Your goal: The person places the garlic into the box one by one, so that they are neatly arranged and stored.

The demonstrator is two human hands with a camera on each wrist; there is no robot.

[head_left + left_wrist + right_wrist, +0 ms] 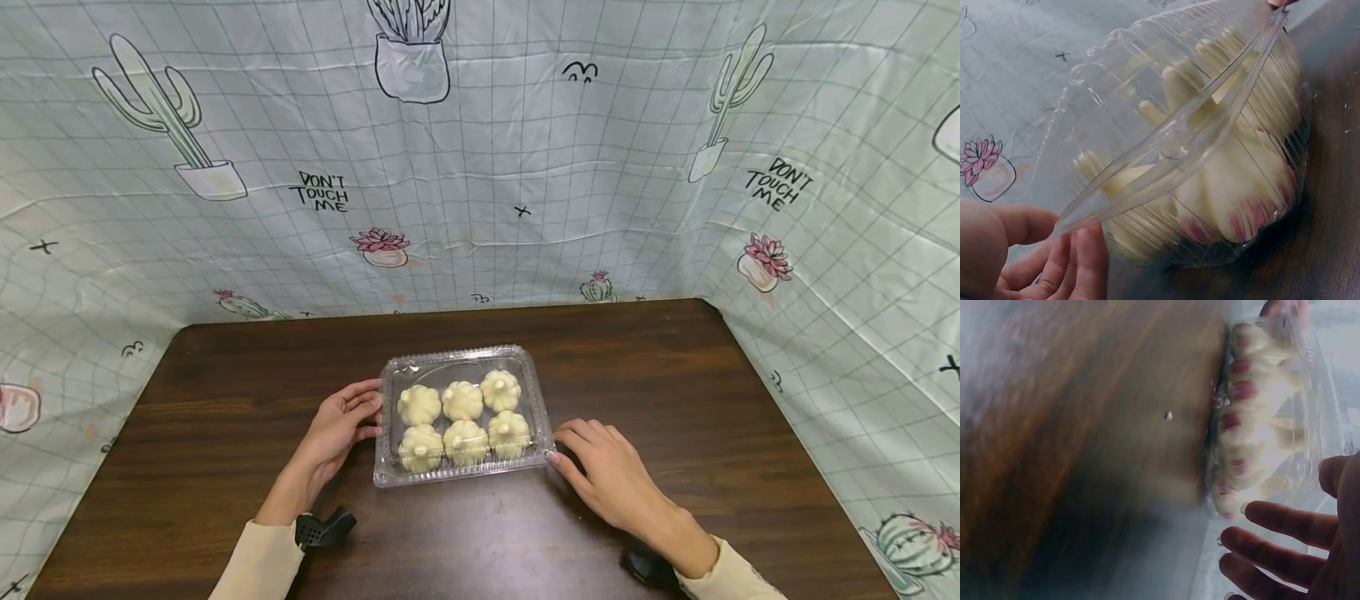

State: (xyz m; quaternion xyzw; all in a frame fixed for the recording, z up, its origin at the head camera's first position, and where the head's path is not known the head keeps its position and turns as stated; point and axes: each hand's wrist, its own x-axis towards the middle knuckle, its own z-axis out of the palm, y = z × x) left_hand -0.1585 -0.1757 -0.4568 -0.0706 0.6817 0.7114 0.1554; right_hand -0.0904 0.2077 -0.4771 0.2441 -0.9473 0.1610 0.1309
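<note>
A clear plastic clamshell container [381, 467] lies near the middle of the table, its lid over several pale garlic bulbs [462, 401]. In the left wrist view, pink streaks show low on the garlic bulbs [1241, 194], and the lid's rim [1147, 147] stands slightly apart from the base. My left hand [337, 429] pinches the container's left edge between thumb and fingers. At the front right corner is my right hand [611, 475], thumb tip by the rim. Its fingers [1291, 522] are spread and relaxed in the right wrist view; whether they touch is unclear.
The dark wooden table [225, 400] extends around the container. A patterned sheet [487, 167] with cactus prints hangs behind it and along both sides. Black straps sit at both wrists, the left strap [325, 528] showing most plainly. The right wrist view is blurred.
</note>
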